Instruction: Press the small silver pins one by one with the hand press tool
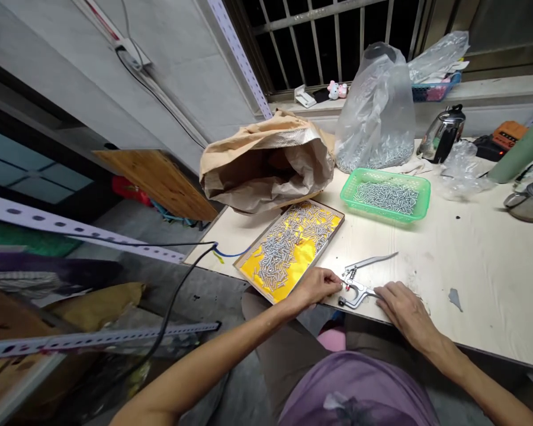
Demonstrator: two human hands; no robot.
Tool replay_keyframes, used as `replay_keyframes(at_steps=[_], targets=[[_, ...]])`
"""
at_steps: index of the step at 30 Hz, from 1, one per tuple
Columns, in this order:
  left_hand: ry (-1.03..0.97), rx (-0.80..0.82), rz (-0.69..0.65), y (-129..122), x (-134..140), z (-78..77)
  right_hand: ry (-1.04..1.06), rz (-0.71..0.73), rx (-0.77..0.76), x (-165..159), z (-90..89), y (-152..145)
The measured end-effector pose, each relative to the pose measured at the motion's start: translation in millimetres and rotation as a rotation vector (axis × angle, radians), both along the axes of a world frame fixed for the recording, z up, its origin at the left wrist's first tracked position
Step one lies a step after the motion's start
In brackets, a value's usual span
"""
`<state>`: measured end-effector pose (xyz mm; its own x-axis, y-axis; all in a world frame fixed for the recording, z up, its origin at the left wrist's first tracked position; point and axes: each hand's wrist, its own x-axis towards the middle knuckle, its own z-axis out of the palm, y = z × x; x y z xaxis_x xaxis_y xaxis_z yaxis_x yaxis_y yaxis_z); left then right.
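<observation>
Hand pliers (359,296) with metal arms, a small spring and a round-ended jaw lie at the table's front edge, their handles spread apart. My right hand (402,306) has its fingers around the end of the lower handle. The upper handle points away to the right, untouched. My left hand (316,286) is closed in a pinch right beside the jaw; whatever is between its fingertips is too small to make out. Just beyond the left hand is a shallow wooden tray (335,228) lined in yellow, with many small metal pins (275,254) scattered over it.
Behind the tray, an open brown paper sack (266,160) lies on its side. A green plastic basket (350,195) holds more metal pieces, near a clear bag (375,118) of similar ones. A kettle (442,133) and a steel mug (530,201) stand right. A black cable (177,290) hangs left.
</observation>
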<state>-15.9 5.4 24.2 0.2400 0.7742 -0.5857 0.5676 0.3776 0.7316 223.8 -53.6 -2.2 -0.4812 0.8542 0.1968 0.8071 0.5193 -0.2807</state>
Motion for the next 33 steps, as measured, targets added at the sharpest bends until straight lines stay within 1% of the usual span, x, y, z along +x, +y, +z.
replay_keyframes(at_steps=[2, 5, 8, 12, 18, 21, 24, 27, 29, 33], targets=[[-0.027, -0.075, -0.014, -5.9, 7.9, -10.4, -0.021, -0.012, 0.002, -0.4, -1.2, -2.1], [-0.016, -0.092, -0.020, -6.9, 10.5, -21.0, -0.035, -0.016, -0.005, 1.3, -4.0, -4.9], [0.059, -0.121, -0.035, -4.2, 10.9, -20.9, -0.007, -0.025, -0.030, 4.0, -7.9, -6.5], [0.108, -0.155, -0.105, 0.9, 14.3, -17.3, 0.033, -0.023, -0.055, 5.0, -9.5, -7.4], [0.127, -0.243, -0.193, 11.1, 14.2, -26.8, 0.005, -0.017, -0.091, 4.1, -2.0, -7.1], [0.155, -0.257, -0.206, 11.7, 13.1, -29.9, -0.031, -0.027, -0.068, 8.2, -1.8, 5.1], [0.166, -0.260, -0.205, 8.9, 12.8, -29.5, -0.118, -0.022, -0.033, 14.0, -5.3, 26.5], [0.163, -0.254, -0.196, 5.8, 13.3, -28.3, -0.223, 0.036, -0.075, 16.1, -9.2, 44.2], [0.176, -0.249, -0.177, 4.9, 14.1, -27.9, -0.245, 0.053, -0.090, 14.7, -10.1, 49.5], [0.219, -0.252, -0.163, 5.8, 16.1, -26.1, -0.202, 0.028, -0.085, 11.1, -6.8, 49.9]])
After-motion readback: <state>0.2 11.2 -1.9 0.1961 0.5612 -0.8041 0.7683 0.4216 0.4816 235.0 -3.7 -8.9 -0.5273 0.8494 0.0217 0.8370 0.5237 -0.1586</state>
